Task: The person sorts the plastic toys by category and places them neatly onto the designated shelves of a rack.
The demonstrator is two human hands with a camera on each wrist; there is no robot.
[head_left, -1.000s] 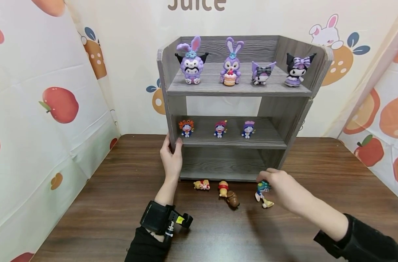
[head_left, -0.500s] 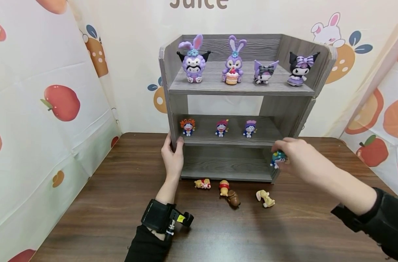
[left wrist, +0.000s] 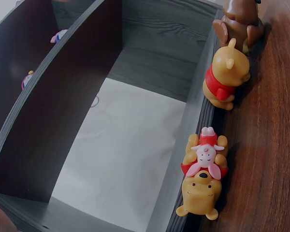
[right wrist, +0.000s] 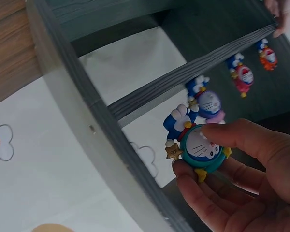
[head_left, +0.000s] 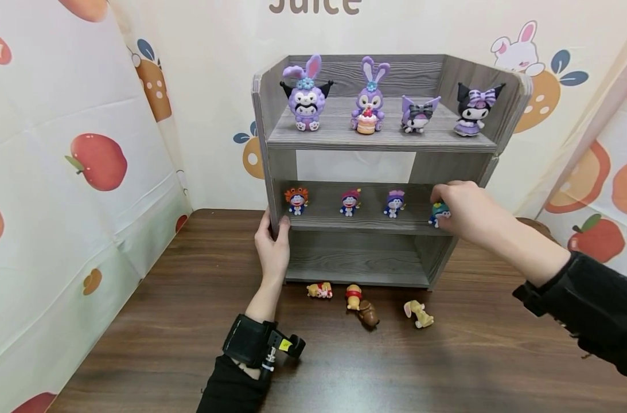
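My right hand [head_left: 470, 212] pinches a small Doraemon figurine [right wrist: 200, 145] with a teal hood between thumb and fingers. It is at the right end of the middle board of a grey wooden display shelf [head_left: 380, 144]; whether its feet touch the board I cannot tell. To its left on that board stand three similar figurines: one with a purple hat [head_left: 394, 203], one with a red hat [head_left: 350, 202] and one with an orange mane [head_left: 296, 201]. My left hand [head_left: 273, 249] holds the shelf's left side panel, thumb at the front edge.
Purple figurines, such as a rabbit with a cake [head_left: 367, 106], stand on the top board. On the table [head_left: 344, 367] before the shelf lie a Pooh with Piglet [left wrist: 201, 179], another Pooh [left wrist: 224, 75], a brown figurine [head_left: 367, 314] and a cream long-eared figurine [head_left: 419, 314].
My right hand has picked the teal-hooded Doraemon figurine up from the table beside the cream figurine and raised it to the middle board's right end. The left hand stays on the side panel.
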